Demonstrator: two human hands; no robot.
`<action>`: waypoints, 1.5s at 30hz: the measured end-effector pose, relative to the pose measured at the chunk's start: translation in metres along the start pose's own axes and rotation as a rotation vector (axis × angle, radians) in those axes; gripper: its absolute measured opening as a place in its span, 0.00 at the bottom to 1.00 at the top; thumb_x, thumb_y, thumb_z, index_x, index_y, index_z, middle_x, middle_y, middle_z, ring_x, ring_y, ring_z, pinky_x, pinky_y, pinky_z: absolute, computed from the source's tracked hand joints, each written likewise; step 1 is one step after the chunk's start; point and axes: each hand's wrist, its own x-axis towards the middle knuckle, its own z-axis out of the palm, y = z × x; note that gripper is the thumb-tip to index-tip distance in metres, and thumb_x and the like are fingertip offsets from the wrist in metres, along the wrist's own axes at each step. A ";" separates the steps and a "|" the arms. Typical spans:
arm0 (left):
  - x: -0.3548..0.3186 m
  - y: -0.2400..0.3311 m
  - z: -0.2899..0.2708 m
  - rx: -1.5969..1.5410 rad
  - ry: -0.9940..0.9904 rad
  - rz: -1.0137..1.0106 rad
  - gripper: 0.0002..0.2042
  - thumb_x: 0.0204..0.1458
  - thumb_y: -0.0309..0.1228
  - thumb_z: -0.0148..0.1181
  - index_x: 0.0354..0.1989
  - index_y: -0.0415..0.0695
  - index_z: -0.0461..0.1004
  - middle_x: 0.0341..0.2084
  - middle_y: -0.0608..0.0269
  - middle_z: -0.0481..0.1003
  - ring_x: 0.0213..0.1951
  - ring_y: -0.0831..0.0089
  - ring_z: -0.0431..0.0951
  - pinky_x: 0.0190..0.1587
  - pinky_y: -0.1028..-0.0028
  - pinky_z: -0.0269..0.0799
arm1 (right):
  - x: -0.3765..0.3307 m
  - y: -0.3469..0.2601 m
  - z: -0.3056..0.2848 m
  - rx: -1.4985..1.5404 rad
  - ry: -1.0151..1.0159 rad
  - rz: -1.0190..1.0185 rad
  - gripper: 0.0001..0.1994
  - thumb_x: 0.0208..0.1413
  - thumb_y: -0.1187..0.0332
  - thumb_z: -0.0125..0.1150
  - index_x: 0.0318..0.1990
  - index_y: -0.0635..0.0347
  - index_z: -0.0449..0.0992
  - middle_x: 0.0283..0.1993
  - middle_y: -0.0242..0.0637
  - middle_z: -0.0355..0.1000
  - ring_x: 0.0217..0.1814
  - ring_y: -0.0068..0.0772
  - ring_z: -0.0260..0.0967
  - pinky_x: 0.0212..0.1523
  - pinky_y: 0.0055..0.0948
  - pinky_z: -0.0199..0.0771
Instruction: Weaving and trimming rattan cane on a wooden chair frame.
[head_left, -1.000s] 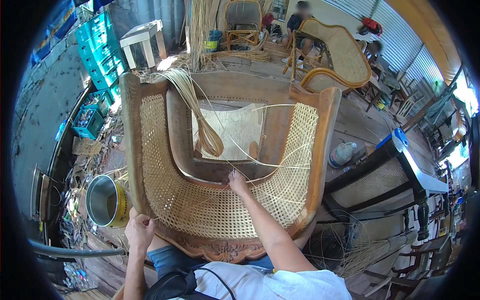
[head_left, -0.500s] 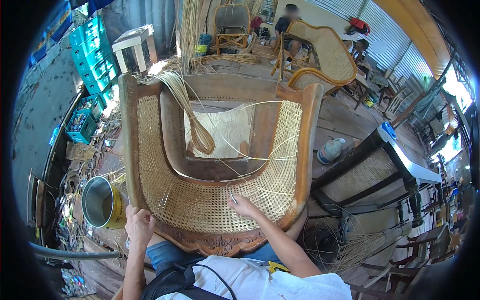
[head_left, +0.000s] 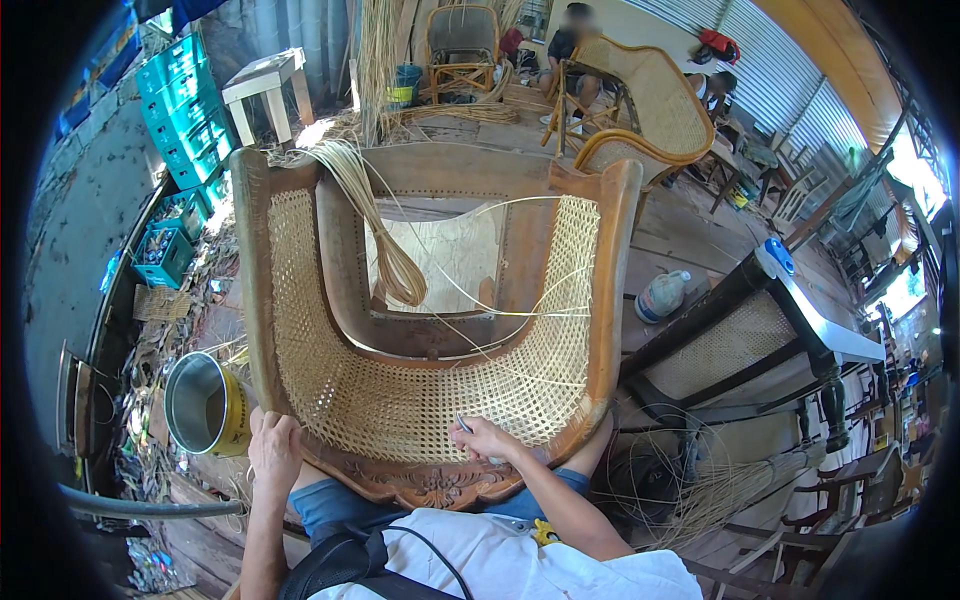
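A carved wooden chair frame (head_left: 612,330) with woven cane panels lies across my lap, its curved cane back (head_left: 400,400) facing up. My left hand (head_left: 274,448) is closed at the frame's near left edge, fingers curled against the wood. Over the lower middle of the weave, my right hand (head_left: 487,438) grips a slim metal tool (head_left: 461,422) with its tip upward; its exact kind is too small to make out. Loose pale cane strands (head_left: 540,314) stretch across the opening to the right panel. A looped cane bundle (head_left: 400,275) hangs over the frame's far rail.
To the left stands a yellow metal can (head_left: 207,405), with stacked green crates (head_left: 185,110) farther back. A dark chair (head_left: 735,340) and a plastic jug (head_left: 662,297) are on the right. Beyond, a person (head_left: 570,55) sits by a rattan chair (head_left: 670,110). Loose cane (head_left: 730,490) lies near right.
My right hand has drawn slightly nearer to me over the weave, with the metal tool still in it. My left hand has shifted a little, its fingers now more over the frame's edge.
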 end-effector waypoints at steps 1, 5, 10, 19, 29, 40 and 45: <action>0.000 0.000 -0.001 0.002 -0.001 0.000 0.02 0.50 0.27 0.59 0.29 0.43 0.74 0.31 0.55 0.71 0.35 0.52 0.74 0.37 0.57 0.72 | 0.000 0.000 0.000 0.001 -0.001 -0.001 0.15 0.64 0.63 0.53 0.54 0.60 0.72 0.33 0.31 0.73 0.21 0.17 0.67 0.16 0.20 0.66; -0.004 -0.001 -0.011 -0.071 0.011 -0.062 0.03 0.51 0.26 0.58 0.30 0.42 0.71 0.31 0.53 0.70 0.35 0.51 0.73 0.37 0.57 0.70 | 0.001 0.005 0.004 0.044 0.000 0.000 0.15 0.64 0.63 0.52 0.53 0.61 0.72 0.32 0.31 0.72 0.21 0.17 0.67 0.16 0.20 0.65; -0.020 -0.027 -0.028 -0.167 0.096 -0.166 0.04 0.56 0.23 0.54 0.30 0.38 0.67 0.26 0.49 0.69 0.30 0.53 0.73 0.34 0.60 0.68 | 0.002 0.009 0.017 0.027 -0.067 -0.003 0.16 0.65 0.61 0.52 0.53 0.60 0.71 0.32 0.30 0.71 0.20 0.16 0.65 0.16 0.20 0.64; -0.040 -0.176 -0.090 -0.232 0.281 -0.498 0.07 0.64 0.24 0.45 0.42 0.38 0.71 0.32 0.60 0.71 0.38 0.73 0.74 0.42 0.71 0.72 | -0.016 -0.001 -0.002 0.035 -0.053 -0.028 0.17 0.64 0.59 0.54 0.55 0.58 0.72 0.33 0.29 0.72 0.22 0.17 0.65 0.21 0.19 0.67; 0.084 -0.037 -0.048 -0.686 0.283 -0.316 0.29 0.63 0.36 0.53 0.69 0.42 0.53 0.65 0.47 0.59 0.67 0.58 0.58 0.65 0.62 0.59 | -0.142 -0.103 -0.121 0.019 1.057 -0.646 0.15 0.60 0.64 0.61 0.50 0.64 0.74 0.35 0.29 0.75 0.36 0.21 0.70 0.41 0.26 0.72; 0.151 -0.018 0.014 -0.321 0.375 -0.340 0.27 0.64 0.45 0.46 0.68 0.50 0.52 0.51 0.39 0.72 0.49 0.41 0.76 0.47 0.54 0.71 | -0.138 -0.094 -0.146 -0.651 1.390 -0.133 0.31 0.45 0.44 0.68 0.42 0.67 0.74 0.41 0.49 0.72 0.43 0.52 0.73 0.45 0.43 0.73; 0.144 -0.024 0.010 -0.267 0.372 -0.349 0.26 0.62 0.46 0.51 0.63 0.47 0.58 0.41 0.39 0.77 0.42 0.39 0.77 0.41 0.53 0.72 | -0.137 -0.090 -0.142 -0.760 1.378 -0.137 0.23 0.45 0.49 0.69 0.28 0.64 0.73 0.31 0.47 0.74 0.35 0.53 0.74 0.37 0.46 0.74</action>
